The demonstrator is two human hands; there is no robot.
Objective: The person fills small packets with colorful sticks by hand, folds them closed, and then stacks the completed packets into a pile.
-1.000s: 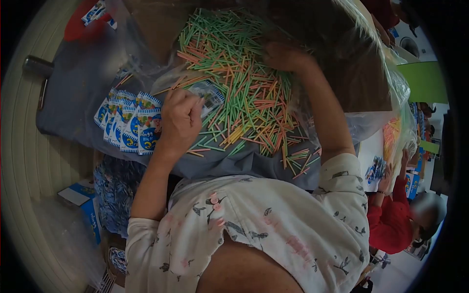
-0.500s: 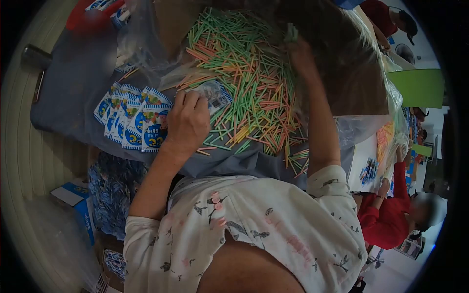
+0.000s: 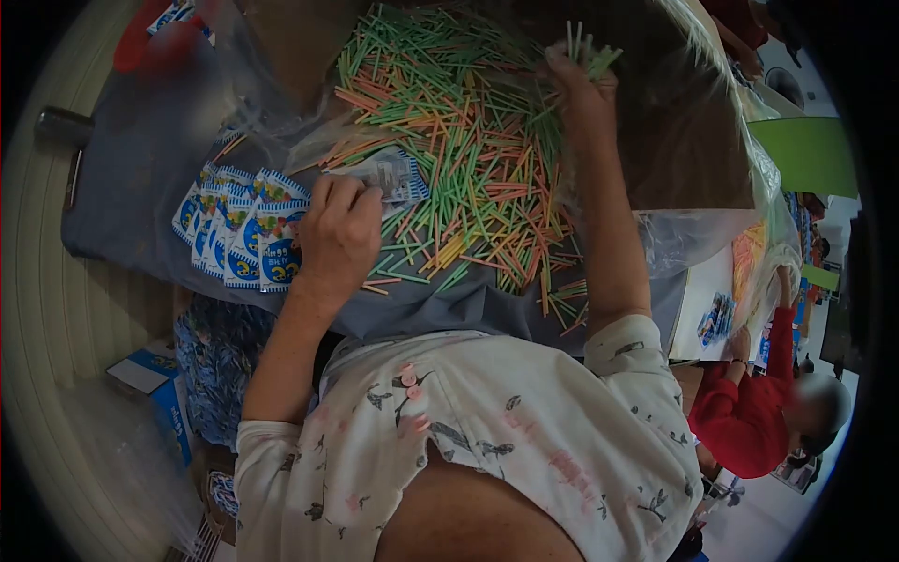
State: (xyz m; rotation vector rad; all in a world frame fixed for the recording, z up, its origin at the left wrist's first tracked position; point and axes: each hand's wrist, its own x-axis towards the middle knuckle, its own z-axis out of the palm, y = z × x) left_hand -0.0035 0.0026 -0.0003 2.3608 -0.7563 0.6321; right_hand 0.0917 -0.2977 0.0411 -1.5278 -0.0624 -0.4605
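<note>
Sticks (image 3: 482,178) lie heaped on the desk (image 3: 131,192), many loose; beside my left hand (image 3: 339,234), several packets (image 3: 245,245) overlap, whether filled I can't tell; that hand pinches a single packet (image 3: 401,176), my right hand (image 3: 590,105) clamps a small bunch (image 3: 597,62) near the heap

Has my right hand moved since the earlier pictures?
Yes. Against the pile of thin green and pink sticks, your right hand has moved rightward, off the pile, and now holds a small green bunch.
</note>
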